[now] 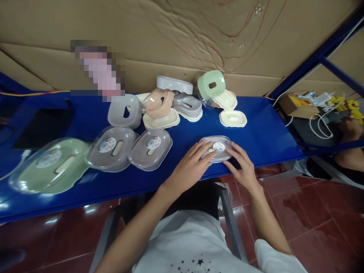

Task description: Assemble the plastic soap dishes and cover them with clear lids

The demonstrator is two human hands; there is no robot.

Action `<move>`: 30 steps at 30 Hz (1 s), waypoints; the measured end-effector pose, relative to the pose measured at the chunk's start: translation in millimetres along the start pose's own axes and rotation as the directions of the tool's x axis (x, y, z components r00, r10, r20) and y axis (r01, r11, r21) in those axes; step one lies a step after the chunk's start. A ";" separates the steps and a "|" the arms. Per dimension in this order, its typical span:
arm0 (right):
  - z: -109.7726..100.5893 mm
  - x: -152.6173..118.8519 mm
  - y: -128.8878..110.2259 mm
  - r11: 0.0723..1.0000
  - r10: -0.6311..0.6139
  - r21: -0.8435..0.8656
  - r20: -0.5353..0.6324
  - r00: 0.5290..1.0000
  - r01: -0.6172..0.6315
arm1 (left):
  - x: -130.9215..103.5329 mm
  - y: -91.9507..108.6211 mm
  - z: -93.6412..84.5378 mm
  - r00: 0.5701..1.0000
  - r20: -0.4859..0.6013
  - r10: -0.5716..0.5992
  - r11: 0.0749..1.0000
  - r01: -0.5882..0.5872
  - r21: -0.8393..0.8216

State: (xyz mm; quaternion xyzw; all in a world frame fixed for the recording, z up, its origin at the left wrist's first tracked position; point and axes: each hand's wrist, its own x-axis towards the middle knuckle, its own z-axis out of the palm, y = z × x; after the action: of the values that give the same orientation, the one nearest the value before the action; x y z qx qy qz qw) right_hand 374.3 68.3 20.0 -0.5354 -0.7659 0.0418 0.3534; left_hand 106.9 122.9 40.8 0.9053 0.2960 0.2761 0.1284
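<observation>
A grey soap-dish-like box with a clear cover and a round label (220, 147) lies on the blue table, near its front edge. My left hand (195, 161) rests over the box's left side, its fingers spread on the cover. On the right side, my right hand (241, 163) touches the rim with its fingers apart. Behind the box sits a small cream tray (233, 118). Two similar grey covered boxes (150, 149) (112, 148) stand to the left, and a green covered one (54, 165) lies farther left.
Along the cardboard wall stand a peach part (160, 102), a grey cover (125, 110), a green cover (212, 84) and several cream trays. A dark tablet-like object (42, 127) lies far left. At the right, a person's arm (351, 151) shows near a cardboard box (298, 106).
</observation>
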 end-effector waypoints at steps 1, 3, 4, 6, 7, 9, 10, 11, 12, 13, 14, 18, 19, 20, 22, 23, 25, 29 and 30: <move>0.9 -0.1 -0.1 1.000 -0.004 -0.006 0.004 1.000 0.004 | 0.7 -0.5 0.0 1.000 -0.005 0.001 1.000 -0.001 0.021; 2.8 -0.4 -0.2 0.999 -0.022 -0.025 0.011 1.000 0.022 | 1.4 -0.9 0.9 1.000 -0.014 0.008 0.998 -0.007 0.068; 3.8 -0.6 -0.5 0.999 -0.034 -0.037 0.014 0.999 0.035 | 1.0 -1.1 1.7 1.000 -0.020 0.014 0.996 -0.012 0.091; 5.5 -0.8 -1.9 0.997 -0.057 -0.055 0.016 0.998 0.058 | -1.8 -1.6 3.6 0.999 -0.040 0.025 0.991 -0.019 0.130; 6.0 -0.3 -2.8 0.996 -0.069 -0.056 0.024 0.997 0.070 | -4.1 -2.2 4.3 0.998 -0.056 0.027 0.989 -0.019 0.145; 5.8 3.0 -3.7 0.995 -0.087 -0.033 0.079 0.993 0.090 | -9.9 -4.0 4.8 0.995 -0.094 0.025 0.986 -0.009 0.165; 5.1 6.3 -2.9 0.996 -0.084 -0.013 0.118 0.990 0.086 | -13.1 -5.3 4.2 0.993 -0.115 0.018 0.985 0.002 0.170; 4.1 10.8 -0.8 0.998 -0.066 0.004 0.150 0.986 0.066 | -16.2 -6.8 3.2 0.991 -0.135 0.006 0.985 0.018 0.174; 3.1 16.7 2.9 0.999 -0.039 0.010 0.169 0.985 0.038 | -19.0 -8.5 1.8 0.988 -0.152 -0.007 0.984 0.034 0.178; 2.3 23.8 8.3 1.000 -0.007 -0.002 0.169 0.986 0.007 | -21.3 -10.1 0.1 0.986 -0.165 -0.019 0.982 0.050 0.183; 1.7 32.0 15.0 0.999 0.026 -0.035 0.154 0.988 -0.020 | -23.0 -11.8 -1.6 0.984 -0.178 -0.028 0.979 0.063 0.194; 2.2 73.4 47.6 0.963 0.093 -0.260 0.092 0.991 -0.066 | -22.5 -16.2 -5.8 0.973 -0.211 -0.091 0.949 0.149 0.277; 2.6 85.7 54.7 0.951 0.091 -0.302 0.089 0.992 -0.060 | -20.6 -16.5 -5.8 0.968 -0.220 -0.124 0.937 0.187 0.296; 3.1 98.9 60.8 0.940 0.081 -0.337 0.088 0.993 -0.047 | -18.2 -16.5 -5.5 0.960 -0.228 -0.160 0.923 0.228 0.312; 5.0 127.0 69.9 0.919 0.047 -0.394 0.090 0.995 -0.008 | -13.0 -16.0 -4.6 0.942 -0.246 -0.230 0.893 0.304 0.332; 6.8 141.4 73.1 0.908 0.032 -0.420 0.089 0.996 0.009 | -10.5 -15.7 -4.4 0.933 -0.254 -0.256 0.880 0.334 0.339; 12.5 167.8 77.6 0.889 0.016 -0.458 0.077 0.997 0.021 | -6.5 -15.8 -4.8 0.920 -0.266 -0.286 0.860 0.370 0.353; 31.0 195.9 80.9 0.888 0.018 -0.459 0.001 1.000 -0.015 | -1.8 -20.3 -12.3 0.920 -0.264 -0.290 0.834 0.378 0.403; 35.5 196.8 80.9 0.893 0.017 -0.450 -0.010 1.000 -0.020 | -0.3 -22.0 -15.5 0.921 -0.261 -0.290 0.823 0.379 0.423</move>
State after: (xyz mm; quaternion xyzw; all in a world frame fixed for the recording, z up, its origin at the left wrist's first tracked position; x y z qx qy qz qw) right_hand 382.6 280.8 55.4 -0.6100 -0.7486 -0.1347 0.2220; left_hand 87.5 141.2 44.6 0.8133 0.5188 0.2529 -0.0741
